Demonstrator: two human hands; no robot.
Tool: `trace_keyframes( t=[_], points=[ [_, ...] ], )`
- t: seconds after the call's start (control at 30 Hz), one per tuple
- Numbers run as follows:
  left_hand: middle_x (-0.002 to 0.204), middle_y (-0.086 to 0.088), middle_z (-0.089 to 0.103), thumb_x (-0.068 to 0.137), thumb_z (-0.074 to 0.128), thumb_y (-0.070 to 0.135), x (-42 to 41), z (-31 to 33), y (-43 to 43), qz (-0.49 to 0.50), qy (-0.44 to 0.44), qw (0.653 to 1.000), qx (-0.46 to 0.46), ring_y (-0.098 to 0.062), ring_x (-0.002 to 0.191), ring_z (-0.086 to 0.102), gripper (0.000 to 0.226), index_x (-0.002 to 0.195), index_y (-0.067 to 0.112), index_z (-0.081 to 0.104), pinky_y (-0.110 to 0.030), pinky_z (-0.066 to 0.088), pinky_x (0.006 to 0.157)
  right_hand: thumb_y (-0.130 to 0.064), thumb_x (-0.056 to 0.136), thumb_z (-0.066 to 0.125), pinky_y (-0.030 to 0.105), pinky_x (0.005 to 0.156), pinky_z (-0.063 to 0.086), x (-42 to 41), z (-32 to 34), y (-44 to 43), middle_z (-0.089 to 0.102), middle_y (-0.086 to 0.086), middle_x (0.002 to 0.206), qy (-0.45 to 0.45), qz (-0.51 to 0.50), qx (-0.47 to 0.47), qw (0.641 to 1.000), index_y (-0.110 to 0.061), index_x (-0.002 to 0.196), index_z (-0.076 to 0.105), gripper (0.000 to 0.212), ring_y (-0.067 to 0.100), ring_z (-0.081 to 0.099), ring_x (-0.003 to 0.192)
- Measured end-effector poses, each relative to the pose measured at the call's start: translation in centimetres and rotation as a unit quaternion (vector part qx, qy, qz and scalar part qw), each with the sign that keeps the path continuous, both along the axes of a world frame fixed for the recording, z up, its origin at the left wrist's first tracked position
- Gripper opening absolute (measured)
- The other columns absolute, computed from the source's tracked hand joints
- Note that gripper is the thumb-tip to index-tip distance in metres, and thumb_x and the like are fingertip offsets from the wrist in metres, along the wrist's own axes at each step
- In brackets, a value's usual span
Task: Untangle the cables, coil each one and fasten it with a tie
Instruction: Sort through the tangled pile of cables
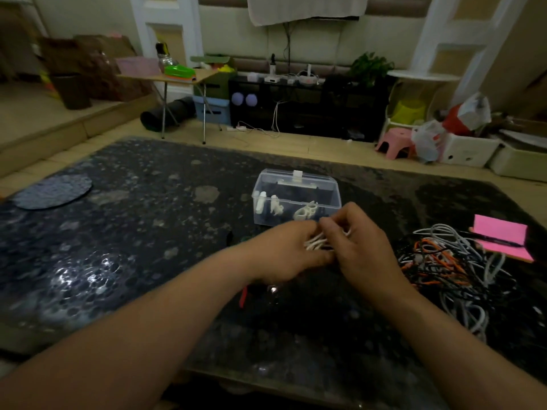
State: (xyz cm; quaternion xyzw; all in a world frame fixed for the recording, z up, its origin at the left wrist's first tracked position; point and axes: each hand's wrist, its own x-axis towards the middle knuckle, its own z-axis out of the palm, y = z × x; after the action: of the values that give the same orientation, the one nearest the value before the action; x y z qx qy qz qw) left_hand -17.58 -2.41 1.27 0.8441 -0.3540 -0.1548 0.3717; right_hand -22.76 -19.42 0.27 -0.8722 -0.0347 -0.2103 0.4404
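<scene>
Both hands meet above the middle of the dark table (124, 220). My left hand (284, 253) and my right hand (359, 247) together grip a small bundle of white cable (315, 242), whose loops show between the fingers. To the right lies a tangled heap of cables (450, 261) in white, grey, black and orange. Just behind my hands stands a clear plastic box (296, 193) holding white ties or clips. A red strand (242, 295) lies on the table under my left wrist.
A pink notepad (500, 235) with a dark pen lies at the table's right edge. A round grey mat (53, 190) sits at the far left. Beyond the table are a folding side table, a black shelf and a pink stool.
</scene>
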Motion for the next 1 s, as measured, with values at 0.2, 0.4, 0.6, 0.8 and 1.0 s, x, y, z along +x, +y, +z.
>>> trace_keyframes(
  t=[0.2, 0.4, 0.6, 0.8, 1.0],
  points=[
    [0.083, 0.003, 0.072, 0.11, 0.052, 0.038, 0.1, 0.6, 3.2, 0.036, -0.024, 0.996, 0.075, -0.013, 0.075, 0.068, 0.024, 0.096, 0.025, 0.066, -0.033, 0.053, 0.07, -0.029, 0.105, 0.064, 0.02, 0.064, 0.051, 0.9, -0.4, 3.8, 0.066, -0.008, 0.084, -0.007, 0.004, 0.005, 1.0, -0.021, 0.097, 0.059, 0.012, 0.0, 0.065, 0.08],
    [0.071, 0.002, 0.056, 0.111, 0.047, 0.038, 1.6, 1.3, 6.3, 0.175, 0.049, 0.982, -0.052, -0.015, 0.063, 0.049, 0.03, 0.097, 0.018, 0.064, -0.034, 0.04, 0.06, -0.041, 0.109, 0.05, 0.024, 0.065, 0.055, 1.8, 1.0, 4.3, 0.07, -0.008, 0.1, 0.036, 0.038, 0.123, 0.991, -0.036, 0.117, 0.059, 0.013, 0.006, 0.071, 0.077],
    [0.061, 0.0, 0.034, 0.1, 0.037, 0.026, 3.3, 3.1, 9.0, 0.296, 0.194, 0.905, -0.237, -0.018, 0.053, 0.028, 0.016, 0.091, 0.016, 0.046, -0.032, 0.019, 0.051, -0.032, 0.103, 0.064, 0.028, 0.093, 0.054, 4.4, -3.5, 3.2, 0.062, -0.015, 0.112, 0.16, 0.077, -0.245, 0.953, -0.037, 0.114, 0.069, 0.013, 0.004, 0.061, 0.105],
    [0.066, -0.005, 0.037, 0.104, 0.035, 0.014, 2.8, 3.8, 8.2, 0.276, 0.172, 0.914, -0.242, -0.017, 0.056, 0.031, 0.017, 0.1, 0.011, 0.052, -0.03, 0.024, 0.048, -0.04, 0.099, 0.066, 0.04, 0.099, 0.05, 6.1, -5.4, 5.3, 0.057, -0.008, 0.121, 0.107, 0.138, -0.368, 0.913, -0.035, 0.127, 0.071, 0.029, 0.017, 0.053, 0.115],
    [0.077, -0.004, 0.055, 0.114, 0.04, 0.023, 3.2, 3.4, 9.2, 0.282, 0.112, 0.918, -0.255, -0.014, 0.064, 0.052, 0.031, 0.114, 0.004, 0.064, -0.024, 0.046, 0.053, -0.035, 0.101, 0.066, 0.034, 0.088, 0.049, 6.3, -4.1, 5.3, 0.064, -0.015, 0.101, 0.076, 0.123, -0.317, 0.937, -0.035, 0.1, 0.072, 0.007, 0.01, 0.056, 0.099]
  ],
)
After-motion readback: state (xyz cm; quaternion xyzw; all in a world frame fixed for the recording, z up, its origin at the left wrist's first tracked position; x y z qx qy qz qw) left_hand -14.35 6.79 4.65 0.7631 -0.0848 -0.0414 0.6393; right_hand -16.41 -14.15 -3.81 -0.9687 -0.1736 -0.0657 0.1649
